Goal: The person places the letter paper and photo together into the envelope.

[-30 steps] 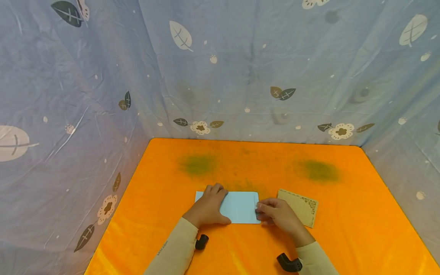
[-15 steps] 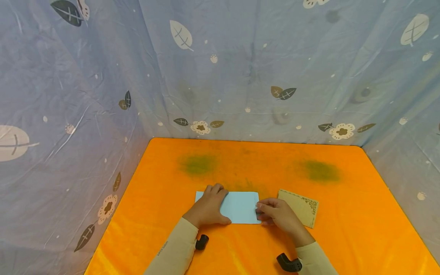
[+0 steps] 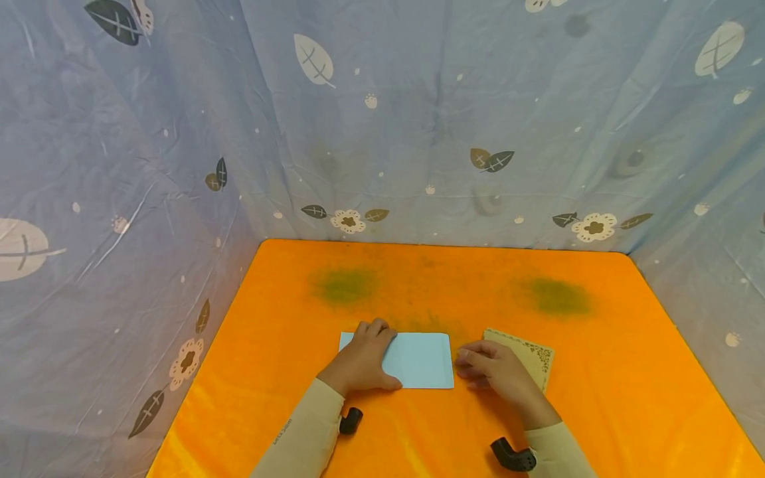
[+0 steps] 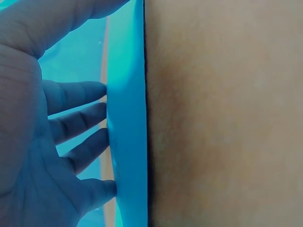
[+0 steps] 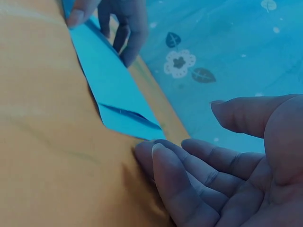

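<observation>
A light blue paper envelope lies flat near the front middle of the table. My left hand spans its left part, thumb at the near edge and fingers at the far edge, holding it across its width. In the left wrist view, several fingertips meet one long edge of the envelope. My right hand is just beyond the right end, fingers loosely bent with nothing between them. The right wrist view shows a short flap at that end, its edge slightly raised.
A tan card with a brown lace-like corner pattern lies to the right, partly behind my right hand. The table has an orange cover with dark greenish patches. Blue-grey patterned curtains enclose its back and sides.
My right hand has let go of the envelope's right end and moved slightly right, uncovering the fold there. The left hand and the envelope stay where they were.
</observation>
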The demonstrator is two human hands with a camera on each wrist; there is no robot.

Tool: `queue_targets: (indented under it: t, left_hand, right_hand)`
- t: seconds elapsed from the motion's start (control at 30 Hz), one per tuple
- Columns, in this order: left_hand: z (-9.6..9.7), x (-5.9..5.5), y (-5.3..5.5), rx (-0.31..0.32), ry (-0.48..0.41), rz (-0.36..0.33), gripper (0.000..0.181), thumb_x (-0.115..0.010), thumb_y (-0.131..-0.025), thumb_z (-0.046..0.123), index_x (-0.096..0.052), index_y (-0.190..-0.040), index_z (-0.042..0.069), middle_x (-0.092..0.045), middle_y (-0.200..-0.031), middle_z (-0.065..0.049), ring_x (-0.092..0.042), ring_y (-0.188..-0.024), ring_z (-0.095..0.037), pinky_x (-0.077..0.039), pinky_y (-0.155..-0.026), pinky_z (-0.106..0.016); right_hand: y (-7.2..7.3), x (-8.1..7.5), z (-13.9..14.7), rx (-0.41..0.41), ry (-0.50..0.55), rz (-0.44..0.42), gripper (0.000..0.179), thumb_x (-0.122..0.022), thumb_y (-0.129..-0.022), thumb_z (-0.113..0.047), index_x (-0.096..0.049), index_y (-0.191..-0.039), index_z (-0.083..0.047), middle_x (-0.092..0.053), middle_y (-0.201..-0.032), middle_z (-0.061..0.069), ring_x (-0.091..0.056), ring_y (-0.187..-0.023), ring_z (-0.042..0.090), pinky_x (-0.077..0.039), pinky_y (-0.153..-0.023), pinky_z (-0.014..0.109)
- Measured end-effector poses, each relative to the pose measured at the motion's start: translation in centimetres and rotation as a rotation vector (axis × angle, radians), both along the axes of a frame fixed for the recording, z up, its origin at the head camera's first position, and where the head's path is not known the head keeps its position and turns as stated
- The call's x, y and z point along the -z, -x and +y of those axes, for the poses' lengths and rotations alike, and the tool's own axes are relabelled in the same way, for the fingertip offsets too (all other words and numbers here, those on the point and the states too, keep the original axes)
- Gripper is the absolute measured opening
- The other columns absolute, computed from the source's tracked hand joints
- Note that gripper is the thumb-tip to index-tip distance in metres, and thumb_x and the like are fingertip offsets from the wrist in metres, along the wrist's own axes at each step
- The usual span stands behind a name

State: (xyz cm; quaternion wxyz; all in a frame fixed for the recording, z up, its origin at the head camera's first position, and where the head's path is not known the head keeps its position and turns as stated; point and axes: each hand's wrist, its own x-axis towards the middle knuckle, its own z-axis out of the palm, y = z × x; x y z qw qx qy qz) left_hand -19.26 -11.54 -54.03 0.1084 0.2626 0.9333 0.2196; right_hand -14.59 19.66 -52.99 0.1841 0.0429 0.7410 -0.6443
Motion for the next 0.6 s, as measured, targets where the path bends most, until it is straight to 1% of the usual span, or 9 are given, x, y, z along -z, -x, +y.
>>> queue_targets:
  t: [0.13,0.37,0.47,0.6]
  left_hand:
    - [0.0,0.0,0.0,0.001,-0.003,-0.004,0.095,-0.094,-0.079,0.051,-0.056,-0.156,0.008,-0.046,-0.153,-0.005,-0.042,-0.13,-0.028,-0.053,-0.097,-0.041]
    - [-0.1,-0.1,0.0,0.001,-0.004,-0.006,0.096,-0.094,-0.08,0.051,-0.056,-0.156,0.008,-0.046,-0.153,-0.005,-0.042,-0.131,-0.028,-0.053,-0.098,-0.041]
    - [-0.1,0.0,0.0,-0.001,-0.004,-0.007,0.096,-0.094,-0.08,0.051,-0.056,-0.156,0.008,-0.046,-0.153,-0.005,-0.042,-0.131,-0.028,-0.053,-0.098,-0.041]
    - [0.0,0.0,0.0,0.002,-0.003,-0.007,0.095,-0.094,-0.08,0.051,-0.056,-0.156,0.008,-0.046,-0.153,-0.005,-0.042,-0.13,-0.028,-0.053,-0.098,-0.041]
  right_hand:
    - [0.0,-0.1,0.4,0.038,-0.007,-0.003,0.045,-0.067,-0.111,-0.028,-0.066,-0.136,0.009,-0.074,-0.119,0.018,-0.075,-0.105,0.035,-0.064,-0.08,0.042]
    - [0.0,0.1,1.5,0.078,0.007,0.006,0.044,-0.068,-0.111,-0.027,-0.066,-0.135,0.009,-0.075,-0.12,0.019,-0.076,-0.104,0.035,-0.064,-0.078,0.042]
    - [0.1,0.1,2.1,0.107,0.013,0.003,0.044,-0.068,-0.111,-0.027,-0.066,-0.136,0.008,-0.074,-0.121,0.019,-0.075,-0.105,0.035,-0.064,-0.079,0.042]
    - [0.0,0.1,3.1,0.118,0.001,0.002,0.047,-0.066,-0.112,-0.029,-0.063,-0.14,0.008,-0.073,-0.125,0.019,-0.075,-0.107,0.033,-0.063,-0.083,0.042]
